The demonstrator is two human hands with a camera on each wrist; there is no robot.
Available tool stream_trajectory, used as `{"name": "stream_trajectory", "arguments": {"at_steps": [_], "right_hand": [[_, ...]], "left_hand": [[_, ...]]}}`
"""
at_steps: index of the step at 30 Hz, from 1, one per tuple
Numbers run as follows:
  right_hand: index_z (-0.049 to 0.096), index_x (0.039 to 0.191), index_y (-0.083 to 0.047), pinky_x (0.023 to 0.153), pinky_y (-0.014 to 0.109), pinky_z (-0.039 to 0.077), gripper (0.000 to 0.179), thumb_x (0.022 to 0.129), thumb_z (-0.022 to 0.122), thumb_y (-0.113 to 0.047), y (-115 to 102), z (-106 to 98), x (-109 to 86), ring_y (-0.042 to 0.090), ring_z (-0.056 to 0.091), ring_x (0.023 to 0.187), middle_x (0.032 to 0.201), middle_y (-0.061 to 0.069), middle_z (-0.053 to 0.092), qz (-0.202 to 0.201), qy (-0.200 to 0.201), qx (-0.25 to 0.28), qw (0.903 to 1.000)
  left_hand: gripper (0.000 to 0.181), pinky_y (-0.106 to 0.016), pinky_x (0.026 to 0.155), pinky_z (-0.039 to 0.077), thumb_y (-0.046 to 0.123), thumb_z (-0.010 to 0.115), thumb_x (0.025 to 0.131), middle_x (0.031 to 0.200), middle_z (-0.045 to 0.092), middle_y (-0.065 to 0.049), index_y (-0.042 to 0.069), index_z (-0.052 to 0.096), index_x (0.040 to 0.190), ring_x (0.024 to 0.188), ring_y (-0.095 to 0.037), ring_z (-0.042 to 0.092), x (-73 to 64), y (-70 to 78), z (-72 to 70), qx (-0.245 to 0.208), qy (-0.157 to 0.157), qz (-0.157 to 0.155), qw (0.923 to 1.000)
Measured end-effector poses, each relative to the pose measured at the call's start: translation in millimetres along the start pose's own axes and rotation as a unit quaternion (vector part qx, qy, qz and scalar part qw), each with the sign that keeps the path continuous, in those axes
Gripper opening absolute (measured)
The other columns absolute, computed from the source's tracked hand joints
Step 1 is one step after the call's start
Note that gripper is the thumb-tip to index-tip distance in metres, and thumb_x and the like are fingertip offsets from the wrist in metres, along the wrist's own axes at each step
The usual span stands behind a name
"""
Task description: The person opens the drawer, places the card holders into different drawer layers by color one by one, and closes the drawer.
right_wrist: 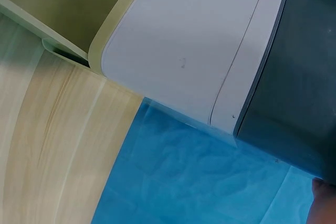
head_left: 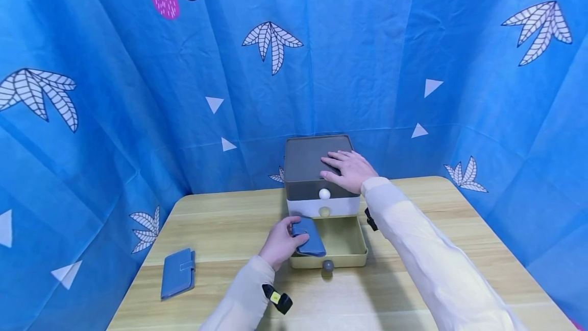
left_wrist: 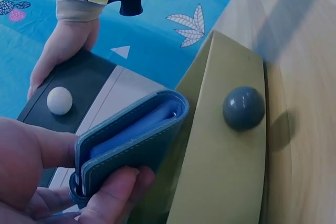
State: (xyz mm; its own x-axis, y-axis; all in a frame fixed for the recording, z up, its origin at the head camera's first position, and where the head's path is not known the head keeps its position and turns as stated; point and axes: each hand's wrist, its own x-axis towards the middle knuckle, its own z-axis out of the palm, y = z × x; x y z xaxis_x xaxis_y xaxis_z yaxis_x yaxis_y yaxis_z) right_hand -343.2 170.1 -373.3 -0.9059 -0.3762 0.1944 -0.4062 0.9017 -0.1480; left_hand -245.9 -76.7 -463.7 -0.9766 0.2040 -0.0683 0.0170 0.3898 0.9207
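My left hand (head_left: 281, 241) pinches a blue wallet (head_left: 310, 238) between thumb and fingers, above the left part of an open beige drawer (head_left: 360, 241). The left wrist view shows the wallet (left_wrist: 131, 135) edge-on, with stitched covers, lighter blue inner sleeves and a strap by the fingers. The drawer, with its round grey knob (left_wrist: 243, 108), is the lowest of a small chest (head_left: 317, 155) with a dark top. My right hand (head_left: 349, 171) rests on that top with fingers spread. Only a bit of the right hand (right_wrist: 322, 205) shows in the right wrist view.
A second blue wallet (head_left: 178, 274) with a strap lies at the left of the wooden table (head_left: 229, 229). The chest's dark upper drawer has a white knob (head_left: 324, 194), and its white middle drawer a beige one. A blue patterned curtain (head_left: 358, 65) hangs behind and at both sides.
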Motion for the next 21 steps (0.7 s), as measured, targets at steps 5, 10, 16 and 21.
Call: {"name": "stream_trajectory", "arguments": {"at_steps": [5, 10, 16, 21], "right_hand": [[0.037, 0.149, -0.031, 0.116, 0.049, 0.01, 0.073, 0.09, 0.029, -0.074, 0.0, 0.7, -0.1, 0.027, 0.023, 0.143, 0.154, 0.0, 0.033, 0.003, -0.001, 0.002, 1.0], [0.037, 0.149, -0.031, 0.116, 0.048, 0.01, 0.071, 0.091, 0.03, -0.073, 0.1, 1.1, 0.4, 0.026, 0.023, 0.143, 0.154, -0.001, 0.033, 0.005, -0.002, 0.001, 1.0], [0.038, 0.148, -0.03, 0.116, 0.05, 0.01, 0.07, 0.092, 0.033, -0.07, -0.5, -1.0, -0.9, 0.027, 0.025, 0.143, 0.153, 0.0, 0.034, 0.0, 0.0, 0.005, 1.0], [0.038, 0.148, -0.03, 0.116, 0.049, 0.009, 0.07, 0.092, 0.031, -0.071, -0.9, -2.0, -1.5, 0.026, 0.025, 0.143, 0.154, 0.0, 0.034, 0.002, -0.002, 0.002, 1.0]], "left_hand": [[0.052, -0.039, 0.083, 0.053, 0.014, 0.071, 0.088, 0.129, 0.049, -0.02, 0.003, 0.051, 0.135, 0.1, -0.027, 0.057, 8.7, 2.8, 8.1, -0.036, -0.02, -0.023, 0.9989], [0.057, -0.034, 0.073, 0.056, 0.003, 0.072, 0.084, 0.119, 0.05, -0.023, -0.005, 0.047, 0.135, 0.085, -0.022, 0.062, 17.5, 2.0, 16.5, -0.084, -0.048, -0.042, 0.9945], [0.056, -0.036, 0.074, 0.057, -0.002, 0.071, 0.083, 0.123, 0.05, -0.025, -0.008, 0.047, 0.133, 0.085, -0.023, 0.064, 26.7, 0.5, 26.9, -0.08, -0.062, -0.043, 0.9939], [0.055, -0.036, 0.073, 0.057, -0.004, 0.071, 0.082, 0.117, 0.053, -0.022, -0.009, 0.048, 0.131, 0.084, -0.023, 0.063, 32.2, -0.8, 35.9, -0.075, -0.074, -0.047, 0.9933]]}}
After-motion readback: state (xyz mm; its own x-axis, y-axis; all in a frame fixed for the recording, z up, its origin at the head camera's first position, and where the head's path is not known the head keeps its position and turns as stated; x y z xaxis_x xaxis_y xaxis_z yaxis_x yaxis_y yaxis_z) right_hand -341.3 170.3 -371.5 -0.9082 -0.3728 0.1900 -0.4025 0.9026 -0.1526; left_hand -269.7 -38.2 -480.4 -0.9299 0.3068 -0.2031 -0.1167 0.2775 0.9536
